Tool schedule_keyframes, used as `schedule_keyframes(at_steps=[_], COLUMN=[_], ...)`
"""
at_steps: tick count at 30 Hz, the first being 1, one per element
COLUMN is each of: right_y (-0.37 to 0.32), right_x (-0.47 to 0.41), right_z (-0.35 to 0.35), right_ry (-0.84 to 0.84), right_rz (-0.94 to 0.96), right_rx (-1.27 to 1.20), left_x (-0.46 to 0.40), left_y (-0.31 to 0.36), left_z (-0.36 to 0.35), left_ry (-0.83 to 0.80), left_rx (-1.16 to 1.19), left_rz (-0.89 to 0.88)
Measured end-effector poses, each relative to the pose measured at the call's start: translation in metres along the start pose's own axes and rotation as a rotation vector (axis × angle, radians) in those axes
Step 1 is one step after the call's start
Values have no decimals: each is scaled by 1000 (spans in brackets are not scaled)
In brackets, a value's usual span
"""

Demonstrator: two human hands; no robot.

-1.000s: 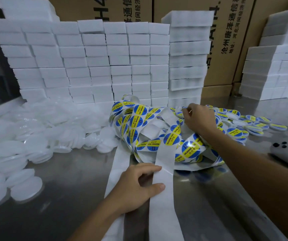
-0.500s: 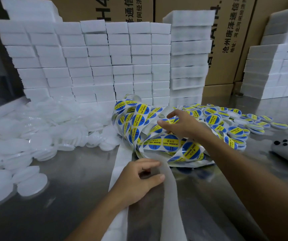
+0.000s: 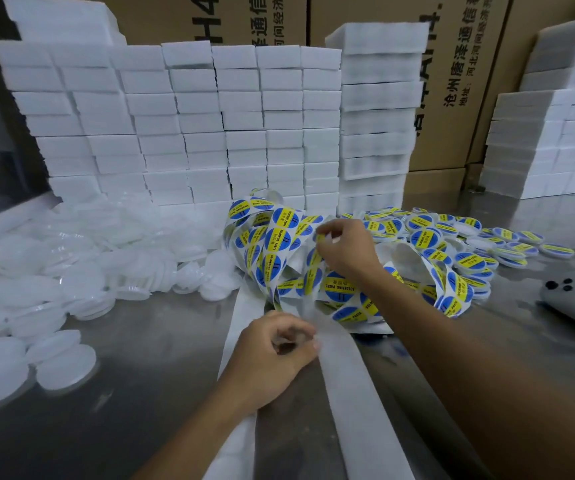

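While the left hand (image 3: 272,355) closes its grip on the bare white backing strip (image 3: 359,393), low on the bench (image 3: 140,393), apparently to keep it taut, the right hand (image 3: 345,251) pinches one round label (image 3: 320,238) by its edge just above the tangled label strip (image 3: 279,244), probably to peel it free. Each blue-and-yellow label reads "SOLDERING PASTE"; the cartons (image 3: 452,81) behind carry Chinese print.
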State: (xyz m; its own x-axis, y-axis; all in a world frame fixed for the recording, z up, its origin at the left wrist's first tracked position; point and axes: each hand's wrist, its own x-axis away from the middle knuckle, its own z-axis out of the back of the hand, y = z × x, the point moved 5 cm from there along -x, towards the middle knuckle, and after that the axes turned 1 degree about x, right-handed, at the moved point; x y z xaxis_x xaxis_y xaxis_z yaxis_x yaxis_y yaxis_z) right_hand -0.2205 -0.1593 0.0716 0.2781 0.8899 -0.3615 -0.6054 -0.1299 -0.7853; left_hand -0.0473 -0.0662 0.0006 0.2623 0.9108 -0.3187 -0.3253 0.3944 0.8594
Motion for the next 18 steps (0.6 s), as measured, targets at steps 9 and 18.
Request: schedule_keyframes(at_steps=[9, 18], right_y=[-56, -53], right_x=[36, 66], right_z=[-8, -34], right_ry=[-275, -296], right_rz=[187, 230], right_rx=[-671, -602], left_x=[-4, -3], left_y=[3, 0], left_z=[45, 55], left_ry=[409, 397], left_rx=[412, 522], left_rz=[93, 135])
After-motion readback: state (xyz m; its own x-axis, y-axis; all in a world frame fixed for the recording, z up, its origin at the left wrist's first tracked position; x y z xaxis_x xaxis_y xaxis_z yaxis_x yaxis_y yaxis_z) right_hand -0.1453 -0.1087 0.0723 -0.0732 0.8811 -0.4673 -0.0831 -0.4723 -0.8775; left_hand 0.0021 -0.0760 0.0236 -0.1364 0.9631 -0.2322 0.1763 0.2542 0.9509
